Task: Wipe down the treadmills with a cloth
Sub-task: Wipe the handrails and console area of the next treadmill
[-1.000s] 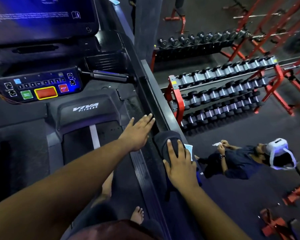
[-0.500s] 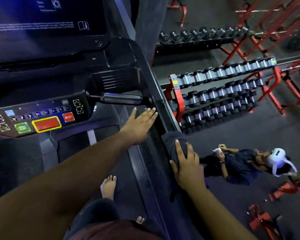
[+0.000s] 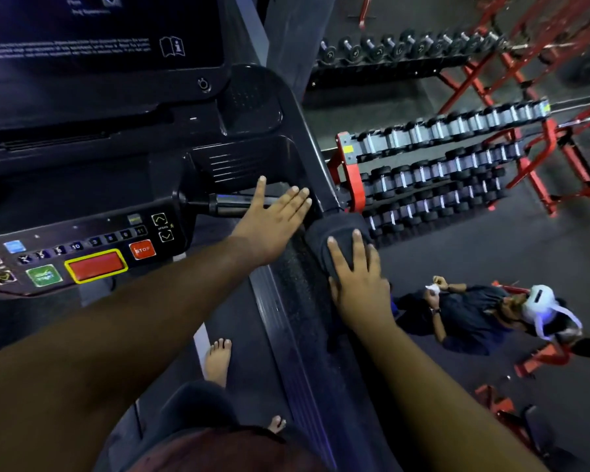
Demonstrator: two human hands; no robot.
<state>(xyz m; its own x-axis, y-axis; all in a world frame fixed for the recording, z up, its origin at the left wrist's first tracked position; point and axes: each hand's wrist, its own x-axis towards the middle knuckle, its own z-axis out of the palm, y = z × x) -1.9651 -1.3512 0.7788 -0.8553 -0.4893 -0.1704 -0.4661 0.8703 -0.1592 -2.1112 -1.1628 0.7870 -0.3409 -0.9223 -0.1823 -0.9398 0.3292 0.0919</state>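
I stand barefoot on a black treadmill; its right side rail [image 3: 297, 267] runs from the console down to the bottom of the view. A dark folded cloth [image 3: 338, 233] lies on that rail near the console end. My right hand [image 3: 358, 284] presses flat on the cloth with straight fingers. My left hand [image 3: 273, 226] is spread open just left of the rail, in front of the short grip bar [image 3: 232, 202], fingers straight. The console [image 3: 82, 257] with its red, green and STOP buttons sits to the left.
A dark screen [image 3: 99, 46] rises above the console. Right of the treadmill stand red dumbbell racks [image 3: 440, 172] full of weights. A person in dark clothes with a white headset [image 3: 474, 311] stands on the floor close beside the rail. Red frames [image 3: 511, 413] lie lower right.
Both hands have slid forward along the rail toward the console. The cloth moved with my right hand. My view has shifted closer to the console.
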